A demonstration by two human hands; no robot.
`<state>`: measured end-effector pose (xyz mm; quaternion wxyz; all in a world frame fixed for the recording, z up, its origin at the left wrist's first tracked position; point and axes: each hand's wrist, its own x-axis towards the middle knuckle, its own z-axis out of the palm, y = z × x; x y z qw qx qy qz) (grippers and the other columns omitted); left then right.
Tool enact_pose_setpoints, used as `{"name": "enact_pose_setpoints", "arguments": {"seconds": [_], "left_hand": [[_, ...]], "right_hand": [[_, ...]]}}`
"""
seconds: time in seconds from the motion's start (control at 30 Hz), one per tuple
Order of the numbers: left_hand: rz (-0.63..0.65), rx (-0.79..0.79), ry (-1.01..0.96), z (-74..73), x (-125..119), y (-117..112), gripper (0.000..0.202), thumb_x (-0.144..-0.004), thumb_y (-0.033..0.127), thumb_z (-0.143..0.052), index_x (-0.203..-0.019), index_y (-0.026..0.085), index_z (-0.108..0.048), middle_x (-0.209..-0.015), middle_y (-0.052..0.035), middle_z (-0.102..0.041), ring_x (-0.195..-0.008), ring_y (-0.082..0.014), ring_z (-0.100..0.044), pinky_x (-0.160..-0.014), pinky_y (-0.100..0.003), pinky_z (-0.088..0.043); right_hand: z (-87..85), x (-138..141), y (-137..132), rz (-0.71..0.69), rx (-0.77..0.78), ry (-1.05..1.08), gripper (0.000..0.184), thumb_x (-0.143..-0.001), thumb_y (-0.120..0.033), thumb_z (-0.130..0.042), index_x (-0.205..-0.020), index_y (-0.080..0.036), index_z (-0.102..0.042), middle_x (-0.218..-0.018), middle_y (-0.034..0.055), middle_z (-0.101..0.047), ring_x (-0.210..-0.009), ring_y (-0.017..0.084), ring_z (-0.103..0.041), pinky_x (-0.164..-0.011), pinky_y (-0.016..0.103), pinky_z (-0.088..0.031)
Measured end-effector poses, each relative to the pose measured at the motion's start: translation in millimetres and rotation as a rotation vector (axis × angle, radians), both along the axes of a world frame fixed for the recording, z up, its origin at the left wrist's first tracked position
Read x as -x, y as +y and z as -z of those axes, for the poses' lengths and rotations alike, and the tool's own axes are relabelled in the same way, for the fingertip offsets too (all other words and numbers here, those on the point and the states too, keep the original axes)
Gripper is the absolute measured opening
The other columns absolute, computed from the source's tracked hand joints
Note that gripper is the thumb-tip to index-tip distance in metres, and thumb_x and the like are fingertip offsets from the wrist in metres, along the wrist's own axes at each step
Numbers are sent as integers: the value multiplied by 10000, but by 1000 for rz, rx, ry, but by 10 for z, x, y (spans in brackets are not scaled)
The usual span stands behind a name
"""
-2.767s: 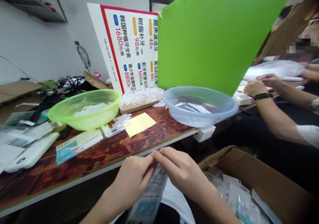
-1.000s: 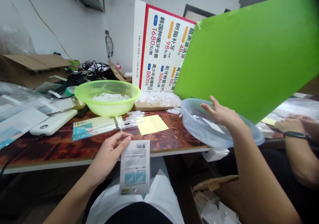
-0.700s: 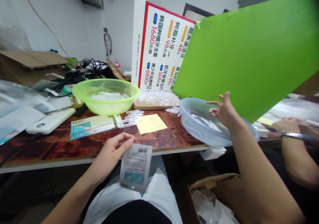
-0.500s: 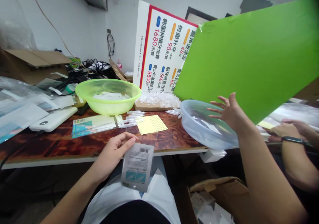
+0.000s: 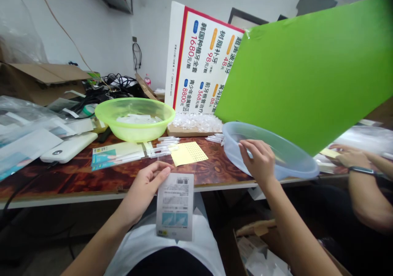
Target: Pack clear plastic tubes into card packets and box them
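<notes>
My left hand (image 5: 149,188) is closed, thumb against fingers, on the top left corner of a flat printed packet (image 5: 175,204). The packet hangs over my lap and shows a barcode, small text and two blue pictures. My right hand (image 5: 259,159) is over the near left side of a translucent blue basin (image 5: 294,165), its fingers curled together. Whatever may be between those fingertips is too small to make out. A yellow sticker sheet (image 5: 189,153) lies between the hands, beside clear plastic tubes (image 5: 162,147).
A yellow-green basin (image 5: 135,133) holds whitish pieces. Small clear parts (image 5: 196,122) fill a shallow box. A white device (image 5: 69,147) and printed packets (image 5: 118,153) lie left. A green board (image 5: 301,71) stands behind. At right is another person's arm (image 5: 365,186); below, a carton (image 5: 245,231).
My right hand has moved left and down from above the blue basin, and its spread fingers have curled together. The basin's right side reaches farther into view. My left hand still holds the packet.
</notes>
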<state>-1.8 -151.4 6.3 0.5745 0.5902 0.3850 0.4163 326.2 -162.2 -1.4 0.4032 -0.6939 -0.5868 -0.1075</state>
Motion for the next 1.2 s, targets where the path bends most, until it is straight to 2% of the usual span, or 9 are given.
{"name": "enact_pose_setpoints", "arguments": {"seconds": [0.13, 0.2, 0.27, 0.37, 0.47, 0.73, 0.9, 1.07, 1.2], "left_hand": [[-61, -40, -13, 21, -127, -123, 314, -839, 491, -663, -918, 189, -624, -756, -8, -691, -684, -157, -621, -616, -232, -469], [-42, -75, 32, 10, -190, -210, 311, -838, 489, -663, -907, 186, -646, -760, -13, -689, -674, -154, -611, -592, -223, -453], [5, -63, 39, 1, -222, -288, 325, -830, 502, -667, -907, 186, -664, -762, -15, -684, -661, -150, -599, -572, -218, -441], [114, 57, -34, 25, -194, -360, 361, -815, 534, -676, -933, 192, -683, -792, -27, -697, -703, -162, -612, -626, -232, -471], [167, 139, -54, 85, -128, -390, 354, -788, 521, -714, -917, 191, -711, -802, -32, -706, -728, -164, -610, -667, -241, -485], [76, 189, -39, 147, -94, -414, 368, -734, 487, -784, -903, 167, -714, -717, -40, -714, -636, -152, -614, -597, -237, -479], [231, 209, 6, 121, 32, -399, 369, -856, 485, -668, -1110, 220, -633, -752, -20, -706, -671, -150, -634, -629, -237, -495], [215, 105, 3, 166, 117, -425, 210, -916, 455, -598, -966, 251, -586, -641, 41, -623, -591, -106, -573, -575, -183, -452], [177, -68, 49, 213, 173, -421, 227, -912, 409, -609, -788, 220, -627, -656, 33, -574, -594, -99, -541, -569, -178, -434]], "right_hand": [[129, 688, -334, -173, -66, 154, 551, -915, -671, -342, -997, -236, -670, -765, 95, -639, -744, 260, -603, -694, 377, -488], [193, 1057, -497, -608, 106, 642, 552, -827, -705, -538, -1128, -252, -634, -741, 42, -630, -630, 207, -562, -556, 308, -438], [230, 1323, -610, -775, 251, 1059, 418, -787, -598, -695, -1020, -253, -659, -763, 15, -645, -620, 160, -562, -547, 256, -414], [249, 1485, -696, -795, 314, 1439, 300, -753, -460, -797, -930, -239, -698, -777, 1, -673, -655, 132, -592, -608, 232, -441], [269, 1497, -749, -782, 318, 1615, 360, -687, -415, -856, -983, -244, -741, -796, 19, -714, -670, 142, -620, -624, 238, -470], [308, 1455, -773, -703, 402, 1690, 276, -609, -369, -896, -816, -216, -798, -670, 20, -688, -513, 87, -534, -459, 168, -362], [367, 1419, -797, -781, 396, 1619, 281, -692, -427, -829, -907, -247, -811, -635, 16, -637, -507, 69, -426, -466, 177, -285], [573, 1509, -834, -750, 126, 1543, 126, -758, -383, -762, -832, -295, -811, -645, -16, -535, -479, 58, -309, -469, 221, -191], [675, 1532, -796, -882, 25, 1415, 133, -808, -315, -689, -746, -276, -800, -638, -11, -478, -502, 85, -364, -473, 240, -219]]}}
